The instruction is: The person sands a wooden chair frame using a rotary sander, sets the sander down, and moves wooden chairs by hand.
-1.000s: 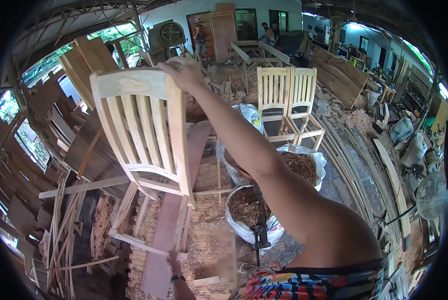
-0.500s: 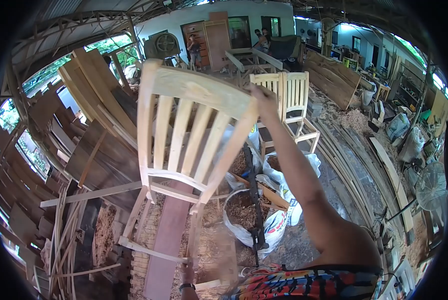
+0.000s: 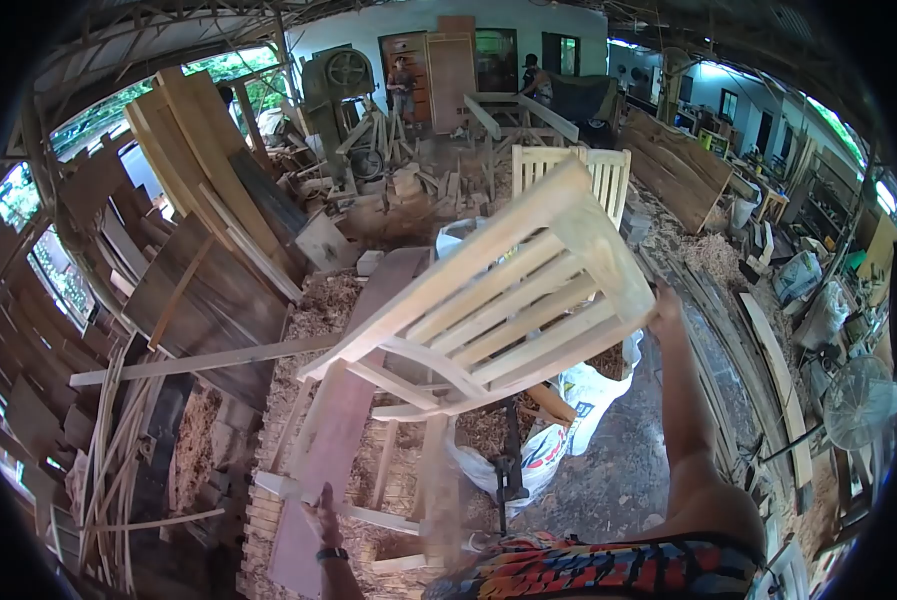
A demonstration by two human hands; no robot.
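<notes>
A pale wooden chair frame [image 3: 513, 300] hangs tilted in front of me, its slatted back leaning to the right. My right hand [image 3: 665, 308] is closed round the end of its top rail. Low on the left, my left hand [image 3: 320, 515], with a dark wristband, is beside the chair's lower rail [image 3: 378, 517]; its fingers look spread and upright. Below the chair lies a long reddish plank [image 3: 313, 480] on a slatted surface. White sacks of shavings [image 3: 593, 400] and a dark metal bar clamp [image 3: 508, 470] are partly behind the chair.
Two slatted chairs [image 3: 608, 180] stand behind the held one. Boards [image 3: 193, 150] lean at the left. Long strips [image 3: 708, 340] lie on the right floor, near a fan [image 3: 861, 403]. Two people [image 3: 402, 90] are at the back.
The chair has swung from upright to a rightward tilt, its top moving right and down with my right hand. My left hand has shifted left and its fingers have opened.
</notes>
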